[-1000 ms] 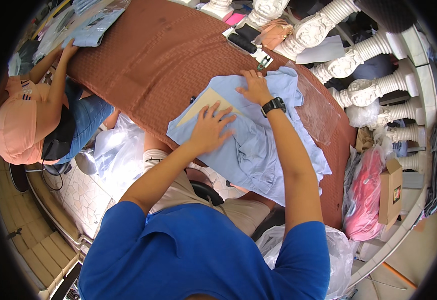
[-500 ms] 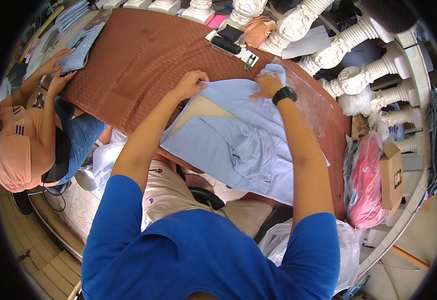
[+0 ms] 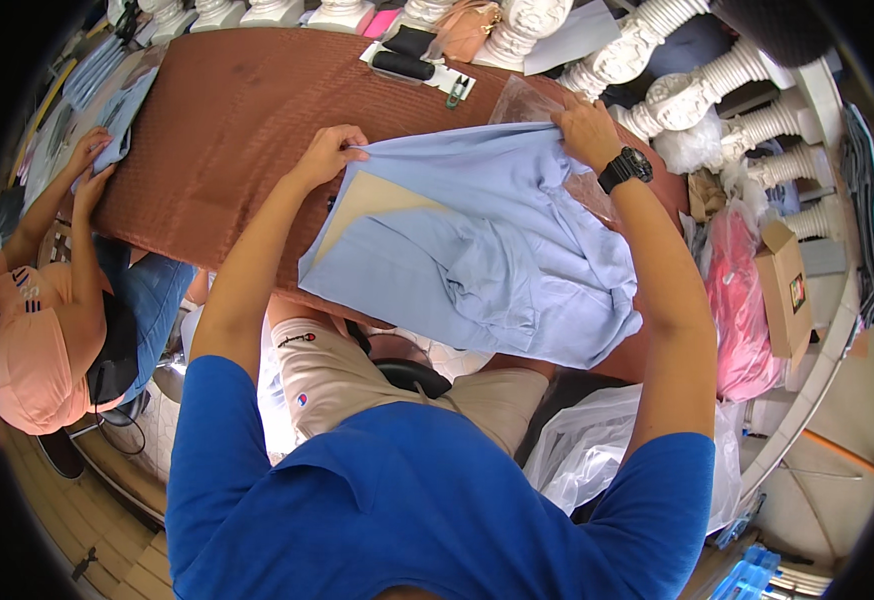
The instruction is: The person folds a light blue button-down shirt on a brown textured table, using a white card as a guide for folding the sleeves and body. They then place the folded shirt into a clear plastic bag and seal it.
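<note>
A light blue cloth garment lies bunched over the near part of the table, its far edge pulled fairly straight between my hands. My left hand pinches the far left corner of it. At the far right corner my right hand, with a black watch on the wrist, grips the cloth between thumb and fingers. A pale yellow flat piece shows in the opening of the garment, partly covered by a blue fold. I cannot make out which part of the garment is which.
The table has a brown textured cover. Thread snips and a black roll lie at its far edge beside white balusters. Clear plastic lies by my right hand. A co-worker handles blue cloth at left.
My right hand has moved right and away from me, taking the cloth's right corner and drawing the far edge out. My left hand keeps its corner. The view has shifted a little.
</note>
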The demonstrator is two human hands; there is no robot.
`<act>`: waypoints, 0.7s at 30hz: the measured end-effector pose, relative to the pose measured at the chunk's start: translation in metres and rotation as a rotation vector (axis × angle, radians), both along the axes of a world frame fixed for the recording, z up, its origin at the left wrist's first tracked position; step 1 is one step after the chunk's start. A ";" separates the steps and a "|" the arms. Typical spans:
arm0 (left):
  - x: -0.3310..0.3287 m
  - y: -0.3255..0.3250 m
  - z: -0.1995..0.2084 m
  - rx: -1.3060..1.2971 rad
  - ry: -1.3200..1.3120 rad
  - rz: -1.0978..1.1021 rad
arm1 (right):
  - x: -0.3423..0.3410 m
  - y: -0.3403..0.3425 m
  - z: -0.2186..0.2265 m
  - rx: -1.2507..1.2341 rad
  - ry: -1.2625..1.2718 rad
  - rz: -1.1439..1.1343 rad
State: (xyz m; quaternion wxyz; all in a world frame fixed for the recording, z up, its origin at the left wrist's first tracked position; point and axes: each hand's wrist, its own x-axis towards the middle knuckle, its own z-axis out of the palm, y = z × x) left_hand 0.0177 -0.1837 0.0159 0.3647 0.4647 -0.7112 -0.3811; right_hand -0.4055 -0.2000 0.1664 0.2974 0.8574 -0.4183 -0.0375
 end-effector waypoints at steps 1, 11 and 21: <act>0.002 0.001 -0.003 0.016 0.007 0.024 | 0.004 0.006 0.008 0.038 -0.069 0.061; 0.011 0.006 -0.010 -0.134 -0.022 0.081 | 0.056 0.134 0.071 0.334 -0.431 0.160; 0.036 0.016 -0.010 -0.086 -0.023 0.008 | 0.071 0.240 -0.021 1.028 -0.687 0.020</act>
